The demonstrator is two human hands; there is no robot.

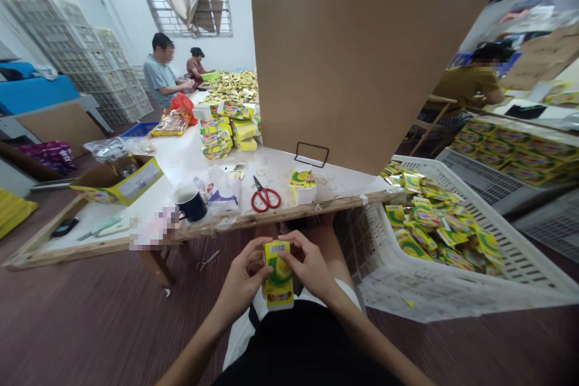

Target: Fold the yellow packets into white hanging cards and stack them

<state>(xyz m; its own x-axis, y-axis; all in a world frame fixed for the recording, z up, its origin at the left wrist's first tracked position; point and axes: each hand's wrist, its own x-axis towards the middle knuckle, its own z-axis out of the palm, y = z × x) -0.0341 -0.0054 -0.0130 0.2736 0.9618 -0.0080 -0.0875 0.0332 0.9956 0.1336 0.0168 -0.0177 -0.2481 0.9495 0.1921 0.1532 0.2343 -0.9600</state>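
Yellow carton [279,282] held clear of table [176,160], this side of its near edge. Left hand [248,274] and right hand [312,266]: fingers clamped on carton's upper half, some tips hidden behind. Cardboard sheet [353,66] blocks far right corner.

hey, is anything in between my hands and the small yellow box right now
Nothing visible is: your left hand and right hand both touch the small yellow-and-green box directly, with bare fingers.
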